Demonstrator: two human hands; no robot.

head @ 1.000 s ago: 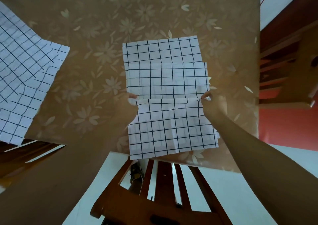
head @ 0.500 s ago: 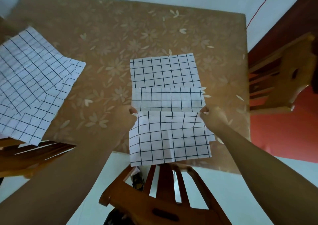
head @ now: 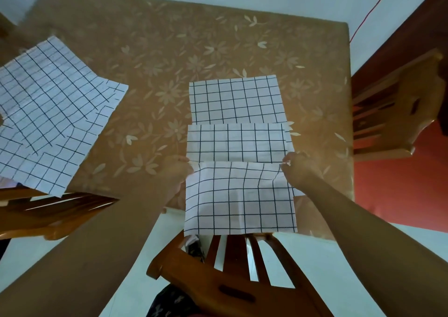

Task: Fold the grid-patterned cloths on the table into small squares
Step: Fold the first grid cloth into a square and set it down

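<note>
Landmark: the worktop (head: 169, 50), covered in a tan sheet printed with pale flowers; every place below is given against it.
Centre cloth (head: 238, 195): white with a dark grid, lying on the near-right part of the worktop. It shows three bands stacked from far to near. The far band lies flat, the middle band lies flat just nearer, and the near band is raised and rippled, with its lower edge hanging past the worktop's near edge.
Left hand (head: 175, 171): over the worktop's near part, fingers curled, pinching the left top corner of the centre cloth's near band.
Right hand (head: 297, 169): over the worktop's near part, towards its right side, fingers curled, pinching the right top corner of that same band.
Hands together: level with each other and well apart, with the band's top edge drawn between them.
Left cloth (head: 51, 113): same grid pattern, creased, spread on the worktop's left side and reaching past its left and near-left edges; neither hand touches it.
Near chair (head: 218, 280): wooden slatted back, just below the worktop's near edge, under the hanging band.
Right chair (head: 397, 113): wooden, beside the worktop's right edge.
Left chair (head: 48, 210): wooden, at the worktop's near-left corner, under the left cloth's overhang.
Red cord (head: 371, 11): runs down the pale wall towards the worktop's far-right corner.
</note>
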